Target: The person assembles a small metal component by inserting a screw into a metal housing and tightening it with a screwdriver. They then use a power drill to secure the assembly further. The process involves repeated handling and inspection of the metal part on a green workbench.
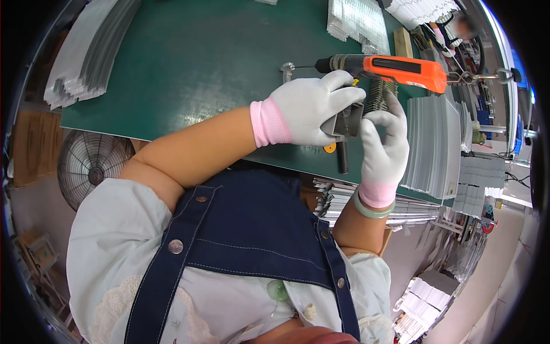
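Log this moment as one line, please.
left hand: gripping grey channel piece | right hand: at dark ribbed piece | orange power driver: beyond hands | green table: beneath driver

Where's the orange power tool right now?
The orange power tool is in the head view's upper right, just above the left hand and right hand, its black nose pointing left and a metal hook off its right end.

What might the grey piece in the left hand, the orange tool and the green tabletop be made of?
Grey piece: probably metal, dull, from its thin, crisp edges; plastic is possible.
Orange tool: likely plastic, from its smooth, rounded, evenly coloured shell.
Green tabletop: perhaps rubbery matting or laminate; soft reflections suggest satin.
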Action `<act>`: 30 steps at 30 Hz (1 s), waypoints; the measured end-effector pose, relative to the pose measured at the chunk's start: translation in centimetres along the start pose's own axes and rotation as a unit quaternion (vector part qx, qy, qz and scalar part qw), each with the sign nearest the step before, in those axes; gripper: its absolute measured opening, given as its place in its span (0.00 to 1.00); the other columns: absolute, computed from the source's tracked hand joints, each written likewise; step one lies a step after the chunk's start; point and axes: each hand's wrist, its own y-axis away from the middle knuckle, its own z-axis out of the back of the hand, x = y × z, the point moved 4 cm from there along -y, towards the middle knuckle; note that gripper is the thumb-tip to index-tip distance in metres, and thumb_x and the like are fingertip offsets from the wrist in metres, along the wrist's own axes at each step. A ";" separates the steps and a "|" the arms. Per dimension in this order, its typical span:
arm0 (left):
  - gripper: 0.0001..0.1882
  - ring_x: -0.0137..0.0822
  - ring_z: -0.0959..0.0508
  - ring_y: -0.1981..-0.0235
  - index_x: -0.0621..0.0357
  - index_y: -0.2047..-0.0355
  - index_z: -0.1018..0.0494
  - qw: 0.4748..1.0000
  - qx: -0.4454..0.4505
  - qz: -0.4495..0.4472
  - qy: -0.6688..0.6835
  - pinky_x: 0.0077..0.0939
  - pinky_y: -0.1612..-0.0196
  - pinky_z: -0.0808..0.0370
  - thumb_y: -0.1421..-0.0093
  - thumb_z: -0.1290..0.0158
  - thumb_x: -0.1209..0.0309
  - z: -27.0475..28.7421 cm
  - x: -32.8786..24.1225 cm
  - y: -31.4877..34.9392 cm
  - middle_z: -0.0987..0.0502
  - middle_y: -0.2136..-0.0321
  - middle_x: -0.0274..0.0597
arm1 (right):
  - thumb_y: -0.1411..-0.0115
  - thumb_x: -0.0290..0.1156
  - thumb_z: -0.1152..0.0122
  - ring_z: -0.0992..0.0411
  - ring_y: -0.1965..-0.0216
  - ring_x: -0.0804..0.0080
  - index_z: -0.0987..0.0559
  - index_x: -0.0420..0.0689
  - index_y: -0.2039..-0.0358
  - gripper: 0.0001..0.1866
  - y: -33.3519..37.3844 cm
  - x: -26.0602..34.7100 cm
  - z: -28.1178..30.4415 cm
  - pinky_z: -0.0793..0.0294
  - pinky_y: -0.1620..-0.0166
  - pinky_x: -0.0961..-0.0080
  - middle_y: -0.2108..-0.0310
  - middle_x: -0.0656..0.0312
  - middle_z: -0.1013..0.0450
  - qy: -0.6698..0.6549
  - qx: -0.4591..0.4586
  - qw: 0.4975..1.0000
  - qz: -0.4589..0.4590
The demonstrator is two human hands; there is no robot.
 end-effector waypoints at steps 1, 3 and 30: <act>0.40 0.54 0.19 0.55 0.52 0.42 0.31 1.000 -0.004 0.001 -0.003 0.43 0.56 0.17 0.56 0.28 0.61 -0.1 0.0 0.1 0.29 0.46 0.52 | 0.39 0.24 0.35 0.34 0.34 0.53 0.19 0.39 0.63 0.05 0.3 -0.7 -0.4 0.32 0.36 0.61 0.39 0.42 0.32 -0.076 0.003 0.997 -0.018; 0.40 0.54 0.19 0.55 0.52 0.42 0.31 1.000 -0.011 0.000 -0.008 0.42 0.56 0.17 0.56 0.28 0.61 -0.1 -0.1 0.1 0.29 0.45 0.52 | 0.38 0.23 0.36 0.35 0.33 0.56 0.18 0.40 0.61 0.05 0.8 -2.0 -1.7 0.32 0.35 0.62 0.34 0.42 0.37 -0.224 0.006 0.973 -0.053; 0.37 0.45 0.20 0.58 0.55 0.43 0.30 0.994 -0.096 -0.032 0.052 0.33 0.52 0.21 0.54 0.30 0.67 3.8 2.9 -2.6 0.26 0.53 0.49 | 0.31 0.18 0.47 0.29 0.39 0.64 0.22 0.33 0.48 0.13 -0.3 -0.3 0.9 0.33 0.35 0.70 0.38 0.46 0.30 -0.154 -0.097 0.983 -0.012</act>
